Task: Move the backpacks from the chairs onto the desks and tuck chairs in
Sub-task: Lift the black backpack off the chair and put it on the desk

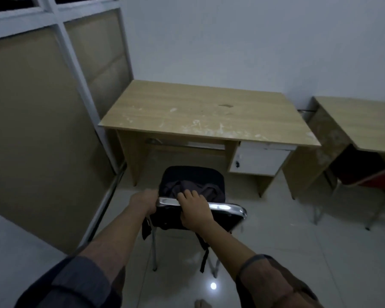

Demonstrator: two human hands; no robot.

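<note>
A black chair [227, 211] with a chrome top rail stands on the floor in front of a wooden desk [200, 112], pulled back from it. A dark backpack [191, 185] lies on its seat, and straps hang down behind the backrest. My left hand [146, 202] grips the left end of the chair's top rail. My right hand [195, 210] lies over the middle of the rail, fingers curled onto it and touching the backpack's fabric. The desk top is bare and scuffed.
A white drawer unit [258, 161] hangs under the desk's right side. A second desk [360, 121] stands to the right with a red chair [378, 178] partly under it. A partition wall [42, 121] runs along the left. Pale tiled floor surrounds the chair.
</note>
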